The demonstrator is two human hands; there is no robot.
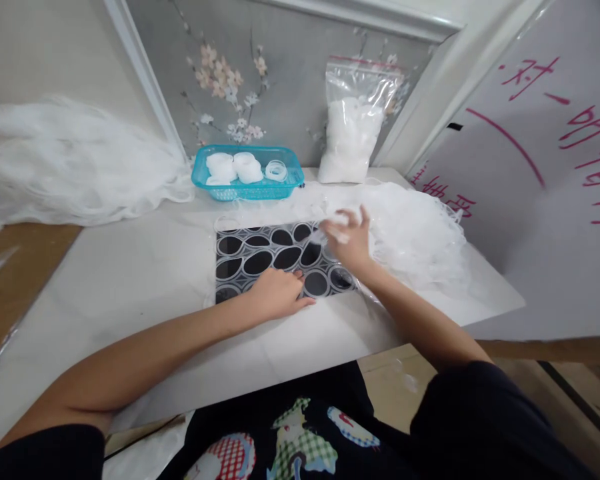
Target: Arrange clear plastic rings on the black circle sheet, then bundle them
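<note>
My left hand (279, 293) lies on the near edge of a black sheet (257, 262) patterned with grey-white oval outlines; its thumb is stretched out and it holds nothing that I can see. Over the sheet's right end is my right hand (351, 241), fingers bent around a blurred, translucent white plastic piece (325, 235). The exact form of that piece is hard to make out. Just beyond and to the right of this hand spreads a heap of thin translucent white plastic loops (415, 233).
A blue plastic basket (250, 193) behind the sheet contains rolled white ring bundles (247, 167). Beside it, a zip bag (353, 137) of white material leans against the wall. A large white pile (70, 167) sits at left. A board with red writing (540, 173) borders the right.
</note>
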